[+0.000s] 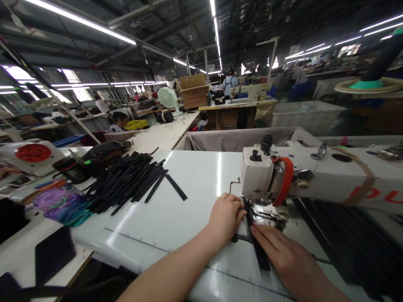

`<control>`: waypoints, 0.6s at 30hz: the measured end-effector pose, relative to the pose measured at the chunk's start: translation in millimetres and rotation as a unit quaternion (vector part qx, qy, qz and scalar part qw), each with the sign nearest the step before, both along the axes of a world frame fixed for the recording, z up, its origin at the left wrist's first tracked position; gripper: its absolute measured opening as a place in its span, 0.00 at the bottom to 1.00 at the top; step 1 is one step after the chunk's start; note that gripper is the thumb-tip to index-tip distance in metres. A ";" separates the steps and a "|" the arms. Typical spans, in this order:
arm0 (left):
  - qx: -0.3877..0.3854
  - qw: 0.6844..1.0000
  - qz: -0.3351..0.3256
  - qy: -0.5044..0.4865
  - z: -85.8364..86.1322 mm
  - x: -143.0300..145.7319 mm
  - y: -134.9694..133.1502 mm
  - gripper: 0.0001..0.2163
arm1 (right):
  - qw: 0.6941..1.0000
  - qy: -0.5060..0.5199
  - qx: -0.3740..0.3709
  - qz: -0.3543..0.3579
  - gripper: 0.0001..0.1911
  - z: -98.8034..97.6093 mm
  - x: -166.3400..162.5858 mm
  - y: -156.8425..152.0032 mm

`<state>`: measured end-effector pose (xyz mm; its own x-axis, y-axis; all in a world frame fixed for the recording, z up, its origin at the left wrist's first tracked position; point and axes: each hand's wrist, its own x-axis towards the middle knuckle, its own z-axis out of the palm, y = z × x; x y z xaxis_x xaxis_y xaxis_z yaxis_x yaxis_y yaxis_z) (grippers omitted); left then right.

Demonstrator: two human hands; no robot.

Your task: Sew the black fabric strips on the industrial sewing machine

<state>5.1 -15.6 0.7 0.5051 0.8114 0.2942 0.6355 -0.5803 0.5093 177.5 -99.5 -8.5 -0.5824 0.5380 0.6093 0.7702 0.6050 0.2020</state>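
A narrow black strip [259,251] lies lengthwise on the sewing machine's bed, its far end under the machine head [256,172]. My left hand [227,214] is at the strip's left side near the presser foot, fingers bent and closed on its edge. Along the right side, my right hand [280,251] lies low with its fingers stretched out, fingertips touching the strip; its thumb is hidden. The metal plate [266,213] beside the needle area shows between the hands. The needle itself cannot be made out.
A heap of black strips [126,180] lies left on the white table [195,167], with one loose strip [176,187] beside it. More long black pieces [349,243] are right of the machine. A purple-teal pouch [63,203] is far left. Behind stand a fan [168,98] and carton [193,92].
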 end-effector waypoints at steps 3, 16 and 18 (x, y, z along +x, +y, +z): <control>0.007 0.998 -0.066 -0.019 -2.5 -2.5 -1.9 0.08 | 1.000 -0.011 0.002 -0.005 0.22 -1.6 -2.5 0.1; 0.010 0.994 -0.101 -0.029 -2.5 -2.2 -7.2 0.09 | 0.999 -0.020 -0.017 0.018 0.22 -7.9 7.8 -0.9; 0.011 0.995 -0.092 -0.022 -2.1 -0.6 -9.1 0.09 | 0.999 -0.009 -0.018 0.028 0.19 -7.8 7.7 -0.6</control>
<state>4.5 -24.7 -1.4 0.6305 0.6998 0.3358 0.4944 -0.6956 0.5213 185.1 -100.1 -16.3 -0.6228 0.5258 0.5793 0.7313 0.6543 0.1923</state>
